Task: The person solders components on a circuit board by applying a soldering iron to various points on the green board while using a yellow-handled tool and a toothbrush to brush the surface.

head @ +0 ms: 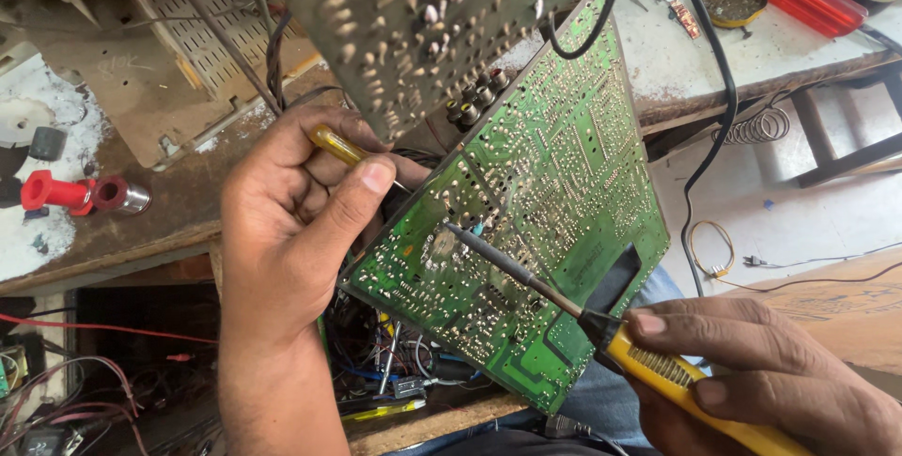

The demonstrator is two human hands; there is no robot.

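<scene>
Your right hand [770,371], nearest, has its fingers wrapped round a yellow soldering iron [601,329]; its tip rests on the solder side of the green circuit board [554,184], tilted on edge over the bench [141,221]. Keep the tip steady on one joint. Left hand [291,221] pinches a thin yellow-handled tool [340,147] at the board's edge. The tool's tip is hidden, and a blurred second board [423,15] blocks the far view.
</scene>
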